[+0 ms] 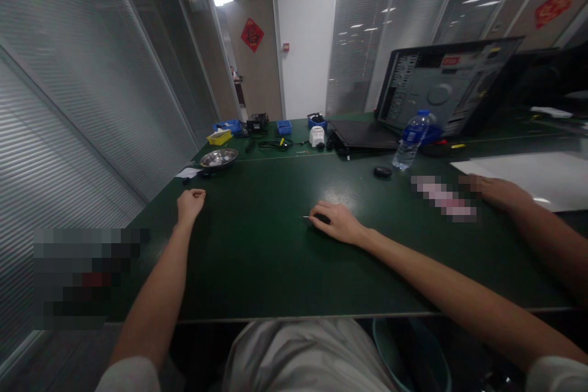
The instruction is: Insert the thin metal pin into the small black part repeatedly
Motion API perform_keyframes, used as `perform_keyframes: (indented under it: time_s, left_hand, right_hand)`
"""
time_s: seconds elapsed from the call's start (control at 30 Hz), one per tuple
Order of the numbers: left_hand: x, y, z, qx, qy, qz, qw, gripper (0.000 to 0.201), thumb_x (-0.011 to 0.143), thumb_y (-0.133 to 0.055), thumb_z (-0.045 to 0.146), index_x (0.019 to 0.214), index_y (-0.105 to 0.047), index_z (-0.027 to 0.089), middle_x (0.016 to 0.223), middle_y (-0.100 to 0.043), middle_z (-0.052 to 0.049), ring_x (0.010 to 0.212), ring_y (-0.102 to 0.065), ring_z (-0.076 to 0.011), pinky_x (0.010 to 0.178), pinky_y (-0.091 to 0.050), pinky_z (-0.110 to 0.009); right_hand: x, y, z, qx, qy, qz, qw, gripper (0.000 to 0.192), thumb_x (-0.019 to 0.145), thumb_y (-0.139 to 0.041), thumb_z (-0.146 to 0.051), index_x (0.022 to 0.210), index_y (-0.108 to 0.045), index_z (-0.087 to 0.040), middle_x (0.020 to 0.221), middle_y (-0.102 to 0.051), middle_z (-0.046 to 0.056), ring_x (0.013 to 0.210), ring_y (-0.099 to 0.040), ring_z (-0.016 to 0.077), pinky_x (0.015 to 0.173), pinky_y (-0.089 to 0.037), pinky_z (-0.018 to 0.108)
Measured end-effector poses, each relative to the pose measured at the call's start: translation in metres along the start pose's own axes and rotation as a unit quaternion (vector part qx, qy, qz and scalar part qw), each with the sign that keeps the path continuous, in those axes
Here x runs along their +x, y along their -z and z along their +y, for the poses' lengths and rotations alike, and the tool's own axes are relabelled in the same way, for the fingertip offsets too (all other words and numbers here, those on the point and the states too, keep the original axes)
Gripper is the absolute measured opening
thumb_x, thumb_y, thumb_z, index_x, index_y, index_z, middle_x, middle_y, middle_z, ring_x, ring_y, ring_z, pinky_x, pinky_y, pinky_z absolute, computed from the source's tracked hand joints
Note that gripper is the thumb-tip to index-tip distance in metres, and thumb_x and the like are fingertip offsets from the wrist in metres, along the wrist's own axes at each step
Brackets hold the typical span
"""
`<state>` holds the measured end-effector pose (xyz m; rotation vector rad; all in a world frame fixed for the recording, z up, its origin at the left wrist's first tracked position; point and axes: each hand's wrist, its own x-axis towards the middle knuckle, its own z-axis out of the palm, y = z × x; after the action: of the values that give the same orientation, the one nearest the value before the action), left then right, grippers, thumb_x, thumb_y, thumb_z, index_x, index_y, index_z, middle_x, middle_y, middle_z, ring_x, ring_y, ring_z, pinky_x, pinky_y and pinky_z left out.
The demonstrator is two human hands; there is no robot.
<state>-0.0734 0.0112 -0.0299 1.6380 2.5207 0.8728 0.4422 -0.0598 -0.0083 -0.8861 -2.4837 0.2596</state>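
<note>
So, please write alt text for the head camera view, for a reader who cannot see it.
On a dark green table, the person's right hand covers a small screwdriver while the left hand rests in a fist. Another person's hand lies at the right, a water bottle and computer case behind.

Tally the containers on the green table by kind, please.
Blue bins: 3
Yellow bin: 1
Metal bowl: 1
Water bottle: 1
Total: 6
</note>
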Motion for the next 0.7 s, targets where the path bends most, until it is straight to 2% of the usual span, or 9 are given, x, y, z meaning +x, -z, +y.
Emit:
perform_keyframes:
  time_s: [0.3,0.7]
  left_hand:
    - [0.0004,0.0003,-0.0009,-0.010,0.007,-0.001,1.000,0.028,0.088,-0.057,0.033,0.100,-0.076,0.015,0.098,-0.077,-0.011,0.096,-0.071,-0.0276,0.089,-0.052,-0.033]
    - [0.0031,-0.0001,-0.0019,-0.026,0.047,-0.002,0.999,0.026,0.088,-0.062,0.031,0.102,-0.077,0.016,0.101,-0.078,-0.012,0.098,-0.072,-0.0275,0.091,-0.052,-0.033]
  right_hand:
    - [0.0002,0.0029,-0.0026,0.005,-0.001,-0.006,1.000,0.024,0.105,-0.049,-0.038,0.110,-0.066,-0.021,0.103,-0.066,0.004,0.079,-0.060,0.0154,0.071,-0.044,0.028]
    - [-0.0004,-0.0023,0.0026,0.009,0.004,0.005,1.000,0.020,0.104,-0.052,-0.036,0.108,-0.066,-0.022,0.101,-0.067,0.004,0.081,-0.062,0.0160,0.074,-0.045,0.028]
